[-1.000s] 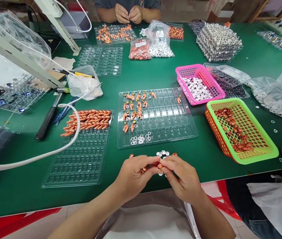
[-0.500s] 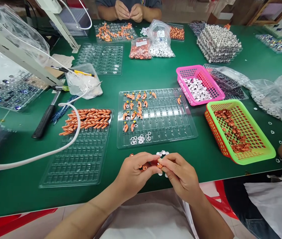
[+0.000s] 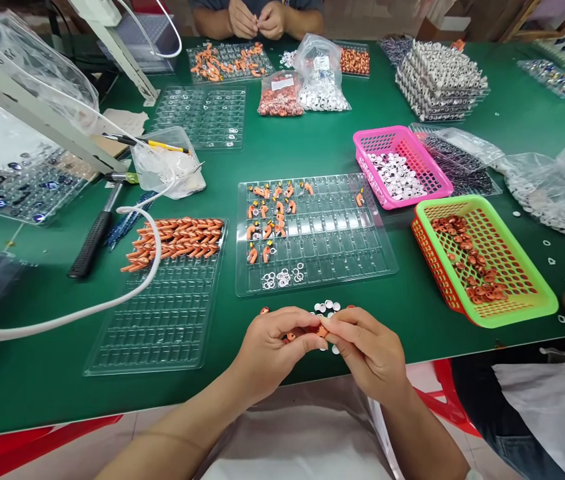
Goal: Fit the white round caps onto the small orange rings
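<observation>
At the near edge of the bench, an orange part is pinched by the fingers of the left hand and right hand. More orange bits are seen within the left hand's curl; held or lying, can't be told. Clock from part: white discs at 12, just past the fingers; clear tray beyond, partly filled with curved pieces. Pink basket at 1, green basket at 2. Hammer laid at 10.
</observation>
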